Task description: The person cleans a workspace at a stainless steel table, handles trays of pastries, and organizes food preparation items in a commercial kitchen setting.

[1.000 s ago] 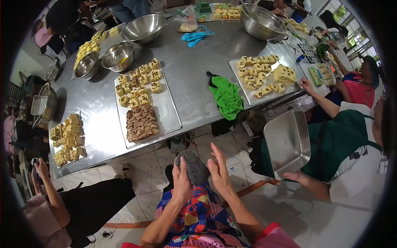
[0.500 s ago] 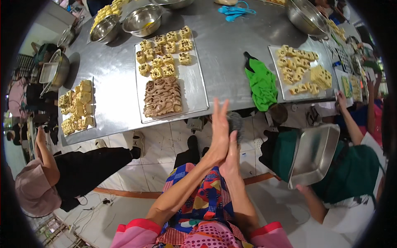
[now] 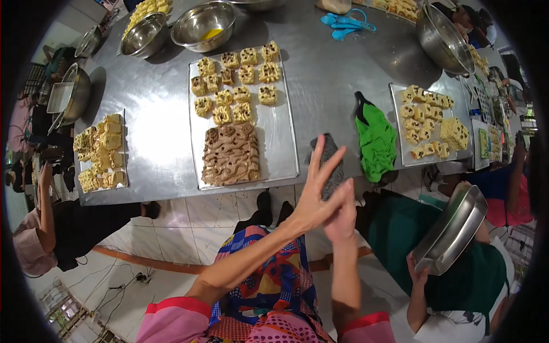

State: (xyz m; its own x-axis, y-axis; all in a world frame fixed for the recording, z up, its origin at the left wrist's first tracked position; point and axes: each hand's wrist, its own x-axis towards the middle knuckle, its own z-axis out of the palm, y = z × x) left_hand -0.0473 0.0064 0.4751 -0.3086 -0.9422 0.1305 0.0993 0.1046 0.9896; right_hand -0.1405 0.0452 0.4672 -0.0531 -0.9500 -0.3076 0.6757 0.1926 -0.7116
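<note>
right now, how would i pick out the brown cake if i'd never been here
On the big steel table, find the tray just left of the green cloth. At its near end sits the brown frosted cake: one large block with wavy ridges, unlike the small pale cake pieces beyond it.

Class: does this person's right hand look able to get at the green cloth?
Probably yes: nothing visible stands between the right hand and the green cloth at the near edge of the table, though the grey pad may be occupying that hand.

Lane between cake tray [image 3: 278,140] and green cloth [image 3: 377,143] — grey pad [image 3: 336,173] nearside, blue spoons [image 3: 346,26] beyond.
</note>
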